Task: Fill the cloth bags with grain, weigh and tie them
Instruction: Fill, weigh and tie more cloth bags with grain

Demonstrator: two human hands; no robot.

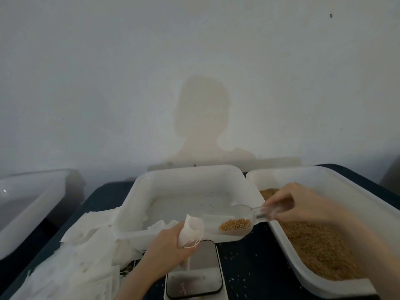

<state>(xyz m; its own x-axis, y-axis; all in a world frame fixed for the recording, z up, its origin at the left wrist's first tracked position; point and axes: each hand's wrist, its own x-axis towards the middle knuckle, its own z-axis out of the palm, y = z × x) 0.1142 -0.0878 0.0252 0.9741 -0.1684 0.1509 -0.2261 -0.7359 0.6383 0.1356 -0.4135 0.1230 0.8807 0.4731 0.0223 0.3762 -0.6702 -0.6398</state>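
- The left hand (167,245) comes up from the six o'clock edge of the view, forearm angled toward one o'clock; its fingers are curled round a small white cloth bag (190,231), gripping it about the middle so the open mouth points up and toward the scoop; a thin drawstring loop hangs at the bag's near side.
- The bag is held above the far edge of a small kitchen scale (193,271), whose shiny plate lies at six o'clock on the dark table (249,263); whether the bag's lower end touches the plate cannot be told.
- The right hand (303,207) reaches in from four o'clock, wrist bent, fingers and thumb pinching the handle of a clear plastic scoop (233,221); the scoop lies nearly level, its open lip just beside the bag's mouth, with a heap of brown grain (234,224) in its bowl.
- Behind the right hand, at three o'clock, a white tray (324,176) holds a bed of the same grain; a second white tray (190,176) at twelve o'clock is nearly bare, with a few specks.
- A heap of flat cloth bags (71,256) lies at eight o'clock; a white tub (26,191) stands at nine o'clock; loose grains dot the table between scale and grain tray.
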